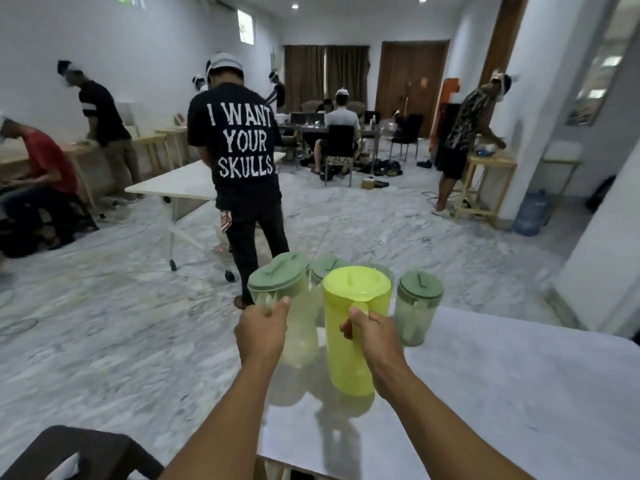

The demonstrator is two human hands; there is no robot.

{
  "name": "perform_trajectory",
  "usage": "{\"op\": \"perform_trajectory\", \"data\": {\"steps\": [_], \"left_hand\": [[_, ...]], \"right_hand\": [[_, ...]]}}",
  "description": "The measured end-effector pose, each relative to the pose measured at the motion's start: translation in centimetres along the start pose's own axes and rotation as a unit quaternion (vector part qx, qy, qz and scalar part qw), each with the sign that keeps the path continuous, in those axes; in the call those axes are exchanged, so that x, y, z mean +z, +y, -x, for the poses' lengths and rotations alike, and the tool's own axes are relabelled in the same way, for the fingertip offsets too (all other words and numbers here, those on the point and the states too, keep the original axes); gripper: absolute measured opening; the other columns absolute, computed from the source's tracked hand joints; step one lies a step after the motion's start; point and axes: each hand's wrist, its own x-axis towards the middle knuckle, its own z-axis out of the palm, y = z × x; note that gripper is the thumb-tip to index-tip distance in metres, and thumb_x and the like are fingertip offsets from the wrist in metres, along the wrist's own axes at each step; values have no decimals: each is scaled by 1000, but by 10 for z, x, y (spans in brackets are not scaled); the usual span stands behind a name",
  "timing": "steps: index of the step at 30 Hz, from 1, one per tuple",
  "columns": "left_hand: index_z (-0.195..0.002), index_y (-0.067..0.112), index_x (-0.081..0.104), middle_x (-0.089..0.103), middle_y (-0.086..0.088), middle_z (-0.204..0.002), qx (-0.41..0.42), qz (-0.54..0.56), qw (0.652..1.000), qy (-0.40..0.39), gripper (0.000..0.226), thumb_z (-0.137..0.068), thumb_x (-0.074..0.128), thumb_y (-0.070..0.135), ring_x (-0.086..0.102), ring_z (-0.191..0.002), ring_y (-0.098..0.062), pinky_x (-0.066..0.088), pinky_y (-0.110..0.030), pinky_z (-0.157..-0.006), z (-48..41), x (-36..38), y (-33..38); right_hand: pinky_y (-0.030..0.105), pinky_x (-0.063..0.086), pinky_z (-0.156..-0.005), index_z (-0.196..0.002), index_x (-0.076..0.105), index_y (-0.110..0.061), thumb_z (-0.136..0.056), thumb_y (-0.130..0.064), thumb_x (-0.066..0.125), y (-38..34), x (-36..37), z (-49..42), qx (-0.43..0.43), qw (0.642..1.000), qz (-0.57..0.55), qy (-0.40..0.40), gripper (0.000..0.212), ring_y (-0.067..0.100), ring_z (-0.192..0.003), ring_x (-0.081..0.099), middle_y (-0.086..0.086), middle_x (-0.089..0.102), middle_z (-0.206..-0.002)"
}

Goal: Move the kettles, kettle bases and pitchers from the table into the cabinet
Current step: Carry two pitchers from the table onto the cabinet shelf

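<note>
Gripping a pitcher in each of my hands, I read this as the pickup step, with the carry to the cabinet to come. My left hand [262,332] is clenched round the handle of the clear pitcher [289,306] with the sage-green lid, and my right hand [372,336] is wrapped round the handle of the yellow pitcher [356,327]. Both stand upright, long axes vertical, handles turned back toward me, so any spouts should face away into the room. I cannot tell whether their bases sit on the white counter [502,393] or are just clear of it; they are at its near-left corner, the clear one over the edge. More green-lidded pitchers stay behind: one [417,306] just right of the yellow one, and others [329,268] partly hidden beyond. No cabinet shows, and I see no kettles or bases either. The next move, as I judge it, calls for a straight lift keeping both level, then a turn to find the cabinet without clipping the neighbours or the person in the black shirt [239,143] standing close ahead.
</note>
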Motion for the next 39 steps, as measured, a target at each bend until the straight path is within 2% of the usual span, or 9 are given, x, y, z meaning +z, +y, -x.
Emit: {"op": "perform_trajectory", "data": {"steps": [5,11,14,17,21,27,32,35,39], "left_hand": [[-67,6,67,69,-8,-65,69,68,992,-80,51,-78,71,56,64,-64,-29,44,-33,-56,45,8,81],[-81,0,66,71,-22,-94,174,94,954,-225,63,-77,65,63,66,-84,-37,49,-36,-65,171,35,161],[-95,1,71,72,-19,-99,186,148,911,-337,75,-77,50,71,68,-94,-37,56,-44,-84,258,45,193],[-66,12,64,68,-12,-70,149,237,851,-444,50,-82,41,52,62,-68,-29,47,-39,-67,348,50,221],[-64,17,62,62,-5,-60,122,268,767,-570,37,-84,41,39,56,-57,-23,43,-34,-63,461,47,246],[-79,12,60,66,-3,-70,156,249,614,-732,44,-101,41,45,63,-63,-17,49,-33,-69,607,22,261],[-93,13,64,71,-7,-88,175,248,526,-794,35,-101,47,42,68,-81,-19,51,-37,-84,698,10,259],[-87,14,63,70,-8,-90,197,247,520,-793,38,-100,47,45,67,-81,-20,49,-35,-78,741,26,263],[-78,9,62,65,-14,-85,229,225,563,-761,48,-100,44,47,60,-80,-26,44,-36,-74,789,76,272]], "right_hand": [[36,44,-67,-62,55,-11,-97,-26,55,-55,-64,53,-51,980,-63,183,38,23,-61,55,7,60,-62],[53,48,-71,-58,48,-15,-97,-36,50,-107,-184,159,-118,904,-31,409,44,29,-67,49,13,52,-65],[52,50,-74,-55,49,-15,-95,-40,50,-125,-246,231,-131,840,-3,527,47,30,-68,54,14,56,-66],[44,45,-67,-59,56,-11,-91,-43,49,-143,-301,305,-137,761,27,633,46,31,-74,59,15,63,-73],[35,38,-67,-88,71,-1,-87,-46,44,-163,-354,403,-90,628,75,770,52,39,-91,64,22,71,-100],[35,42,-68,-90,70,-1,-85,-46,44,-180,-412,530,-91,488,109,861,53,37,-91,65,18,71,-98],[33,27,-52,-56,50,-7,-86,-41,46,-185,-454,596,-119,429,120,887,46,33,-70,54,7,57,-64],[33,28,-56,-56,48,-8,-85,-42,46,-180,-489,614,-115,426,120,890,45,32,-70,52,7,53,-63],[33,28,-59,-51,45,-8,-86,-39,47,-165,-548,616,-124,440,131,880,47,32,-67,51,2,48,-55]]}}
